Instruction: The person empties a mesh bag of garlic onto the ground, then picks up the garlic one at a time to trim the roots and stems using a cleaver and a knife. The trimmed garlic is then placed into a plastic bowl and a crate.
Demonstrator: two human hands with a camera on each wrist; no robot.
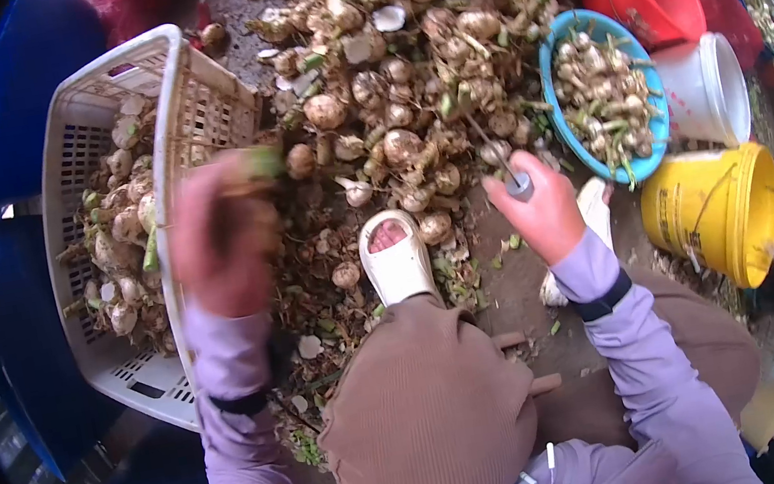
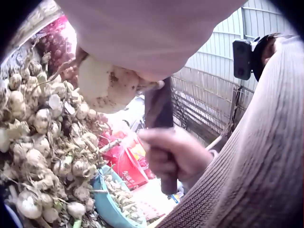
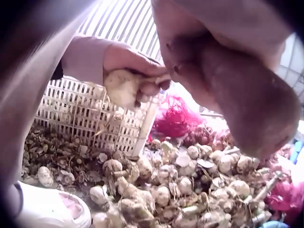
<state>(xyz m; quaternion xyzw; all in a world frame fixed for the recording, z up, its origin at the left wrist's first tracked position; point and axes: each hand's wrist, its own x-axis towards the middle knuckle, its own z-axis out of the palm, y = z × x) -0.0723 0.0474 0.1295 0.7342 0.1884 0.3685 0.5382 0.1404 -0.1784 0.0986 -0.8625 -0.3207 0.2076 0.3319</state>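
Your left hand (image 1: 224, 237) grips a garlic bulb (image 2: 107, 85) up beside the basket (image 1: 168, 104) rim, clear of the pile (image 1: 398, 58) (blurred in the head view). Your right hand (image 1: 544, 212) clenches a knife (image 2: 159, 109), blade up, held apart from the bulb, probably for safety.

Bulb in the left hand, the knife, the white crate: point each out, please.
bulb (image 3: 121, 88), right wrist view, its pale rounded side.
knife (image 2: 159, 108), left wrist view, dark length above the grip.
white crate (image 1: 168, 114), head view, its thick rim.
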